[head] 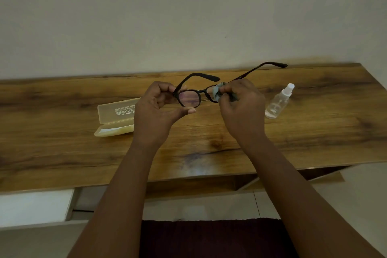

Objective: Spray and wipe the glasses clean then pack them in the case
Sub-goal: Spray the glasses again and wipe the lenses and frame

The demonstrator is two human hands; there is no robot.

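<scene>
Dark-framed glasses (189, 98) are held up above the wooden table (209, 132), temples unfolded and pointing away from me. My left hand (156, 115) grips the left lens rim between thumb and fingers. My right hand (240, 109) pinches a small grey-blue cloth (217, 91) against the right lens, which the cloth and fingers mostly hide. A translucent yellowish case (114, 118) lies open on the table behind my left hand, partly hidden by it. A clear spray bottle (279, 101) with a white nozzle stands to the right of my right hand.
A plain wall runs along the table's far edge. Below the near edge there is a shelf (209, 186), a white panel (35, 207) at the left and a dark red fabric (209, 239) between my forearms.
</scene>
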